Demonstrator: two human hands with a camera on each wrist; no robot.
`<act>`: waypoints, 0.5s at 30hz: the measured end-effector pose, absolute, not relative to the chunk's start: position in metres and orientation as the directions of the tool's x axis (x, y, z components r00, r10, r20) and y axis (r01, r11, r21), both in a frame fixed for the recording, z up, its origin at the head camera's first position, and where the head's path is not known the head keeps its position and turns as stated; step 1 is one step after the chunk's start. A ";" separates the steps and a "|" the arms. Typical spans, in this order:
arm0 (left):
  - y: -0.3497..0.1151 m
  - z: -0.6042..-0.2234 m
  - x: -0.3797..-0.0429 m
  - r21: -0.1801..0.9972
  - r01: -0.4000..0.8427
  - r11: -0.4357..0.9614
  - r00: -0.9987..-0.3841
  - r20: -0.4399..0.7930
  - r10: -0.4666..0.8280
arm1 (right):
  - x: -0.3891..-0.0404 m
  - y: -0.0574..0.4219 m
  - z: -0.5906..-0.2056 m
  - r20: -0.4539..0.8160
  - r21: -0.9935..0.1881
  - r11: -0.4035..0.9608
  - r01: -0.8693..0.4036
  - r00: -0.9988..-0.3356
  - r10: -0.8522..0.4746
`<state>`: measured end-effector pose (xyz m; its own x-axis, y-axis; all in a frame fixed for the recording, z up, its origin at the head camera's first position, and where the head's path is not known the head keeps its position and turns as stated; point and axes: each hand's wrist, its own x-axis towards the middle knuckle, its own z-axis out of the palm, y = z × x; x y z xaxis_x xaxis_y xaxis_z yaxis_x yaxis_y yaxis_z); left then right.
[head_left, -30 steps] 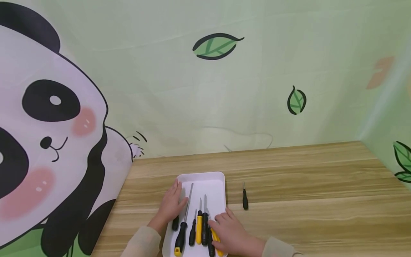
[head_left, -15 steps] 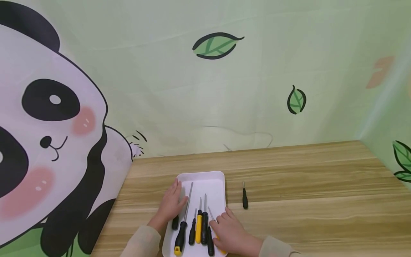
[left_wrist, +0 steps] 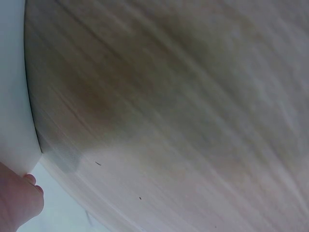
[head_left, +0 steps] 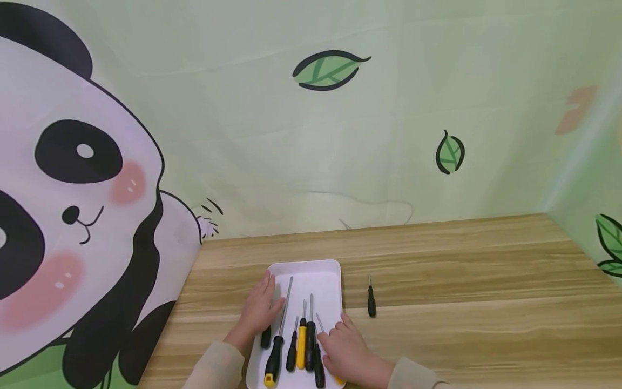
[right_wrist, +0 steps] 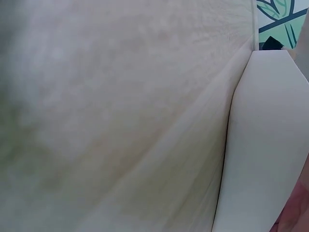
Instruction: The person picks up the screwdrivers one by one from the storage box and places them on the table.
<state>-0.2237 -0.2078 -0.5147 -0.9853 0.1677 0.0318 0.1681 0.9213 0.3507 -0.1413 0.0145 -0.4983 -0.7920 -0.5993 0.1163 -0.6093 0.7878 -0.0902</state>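
Observation:
A white tray [head_left: 323, 278] lies on the wooden table with several screwdrivers in it. My left hand [head_left: 256, 308] rests along the tray's left rim, fingers straight and thumb reaching inward over a black handle [head_left: 265, 337]. On the right side of the tray, my right hand [head_left: 347, 348] curls its fingers over a yellow-handled screwdriver [head_left: 338, 380]; most of its handle is hidden and its shaft points up and left. Beside it lie a black screwdriver [head_left: 318, 367], another black one [head_left: 310, 346], a yellow and black one [head_left: 301, 346], a small black one [head_left: 291, 354] and a large black one [head_left: 274, 359].
One small black screwdriver [head_left: 371, 302] lies on the table [head_left: 461, 281] right of the tray. Behind the table hangs a pale green backdrop [head_left: 252, 135] with a panda and leaves. The wrist views show mostly blurred surfaces close up.
The right hand has shifted slightly, and the yellow-handled screwdriver under it has moved a little right, away from the black one beside it. The left hand has stayed in place.

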 end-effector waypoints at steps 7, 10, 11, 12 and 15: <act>-0.208 -0.516 -0.224 0.346 0.167 0.923 -0.986 0.033 0.166 | -0.143 0.013 -0.501 0.132 -0.101 0.800 -0.592 -0.805 -0.579; -0.207 -0.516 -0.224 0.347 0.168 0.923 -0.985 0.035 0.166 | -0.145 0.012 -0.501 0.131 -0.120 0.802 -0.585 -0.810 -0.571; -0.207 -0.516 -0.224 0.347 0.168 0.923 -0.985 0.035 0.166 | -0.145 0.012 -0.501 0.132 -0.125 0.802 -0.584 -0.811 -0.570; -0.207 -0.516 -0.225 0.346 0.168 0.923 -0.985 0.035 0.167 | -0.145 0.012 -0.500 0.132 -0.130 0.802 -0.583 -0.812 -0.569; -0.208 -0.517 -0.225 0.344 0.167 0.924 -0.986 0.036 0.165 | -0.146 0.011 -0.499 0.128 -0.141 0.804 -0.578 -0.816 -0.564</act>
<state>-0.2250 -0.2076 -0.5167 -0.9857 0.1648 0.0356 0.1669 0.9240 0.3440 -0.1461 0.0110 -0.4989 -0.8157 -0.5641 0.1282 -0.5780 0.8037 -0.1411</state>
